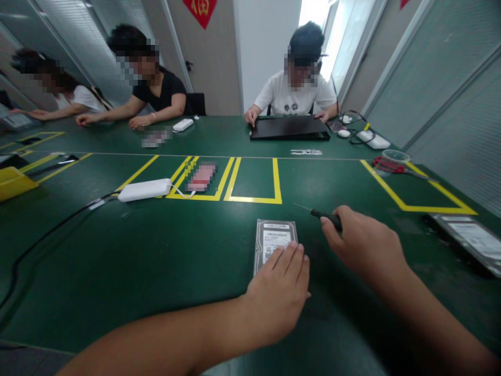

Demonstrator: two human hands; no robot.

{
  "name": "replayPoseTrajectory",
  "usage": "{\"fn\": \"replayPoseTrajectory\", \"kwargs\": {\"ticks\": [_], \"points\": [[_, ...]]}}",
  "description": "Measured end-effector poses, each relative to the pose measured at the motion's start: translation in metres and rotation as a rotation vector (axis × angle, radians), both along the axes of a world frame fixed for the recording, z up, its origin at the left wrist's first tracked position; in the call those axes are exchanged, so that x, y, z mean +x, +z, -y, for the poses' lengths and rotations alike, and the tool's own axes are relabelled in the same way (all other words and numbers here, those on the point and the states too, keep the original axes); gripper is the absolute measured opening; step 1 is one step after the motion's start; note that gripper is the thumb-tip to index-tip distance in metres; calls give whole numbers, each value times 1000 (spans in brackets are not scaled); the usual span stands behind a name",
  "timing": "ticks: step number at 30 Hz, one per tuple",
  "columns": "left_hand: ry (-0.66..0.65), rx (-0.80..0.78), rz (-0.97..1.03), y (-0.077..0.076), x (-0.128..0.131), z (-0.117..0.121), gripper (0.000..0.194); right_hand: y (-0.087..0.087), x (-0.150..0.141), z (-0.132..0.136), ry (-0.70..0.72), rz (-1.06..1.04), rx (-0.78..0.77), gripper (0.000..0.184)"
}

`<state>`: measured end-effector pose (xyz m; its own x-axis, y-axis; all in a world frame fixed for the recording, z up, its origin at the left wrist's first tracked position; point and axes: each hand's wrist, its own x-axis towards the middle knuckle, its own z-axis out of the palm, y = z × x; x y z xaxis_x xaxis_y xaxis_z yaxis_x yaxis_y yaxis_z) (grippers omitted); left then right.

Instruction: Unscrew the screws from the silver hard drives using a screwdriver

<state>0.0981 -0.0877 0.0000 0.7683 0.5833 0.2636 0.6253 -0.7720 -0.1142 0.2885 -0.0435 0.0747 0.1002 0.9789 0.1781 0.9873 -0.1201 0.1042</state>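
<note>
A silver hard drive (pixel 270 237) with a white label lies on the green table in front of me. My left hand (pixel 279 292) holds its near part, fingers laid across the label and covering the lower portion. To the right, my right hand (pixel 360 243) is closed around the dark handle of a screwdriver (pixel 329 218). Its thin shaft points left, above the table and beyond the drive's far right corner, apart from the drive. At the right edge lies a second, larger hard drive (pixel 473 237).
Yellow tape rectangles (pixel 277 180) mark the green table (pixel 156 271). A white power strip (pixel 144 190) with a black cable lies left, beside a pink phone (pixel 202 176). Across the table a person handles a black panel (pixel 289 128). Red test leads (pixel 389 164) lie far right, a yellow bin (pixel 15 184) left.
</note>
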Motion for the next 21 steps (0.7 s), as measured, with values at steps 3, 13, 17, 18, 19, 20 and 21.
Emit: {"fn": "replayPoseTrajectory", "kwargs": {"ticks": [3, 13, 17, 18, 19, 20, 21], "points": [[-4, -7, 14, -1, 0, -1, 57, 8, -3, 7, 88, -98, 96, 32], [1, -3, 27, -2, 1, -4, 53, 57, -16, 14, 492, -452, 276, 26], [12, 8, 45, -4, 2, -6, 53, 79, -21, 7, 524, -534, 260, 24], [14, 9, 47, -4, 2, -6, 53, 85, -22, 5, 522, -534, 252, 25], [17, 11, 49, -4, 3, -7, 53, 90, -22, 4, 519, -521, 238, 27], [19, 11, 52, -4, 3, -7, 53, 95, -21, 3, 514, -493, 227, 29], [22, 10, 54, -3, 3, -8, 52, 99, -20, 3, 507, -454, 225, 32]]}}
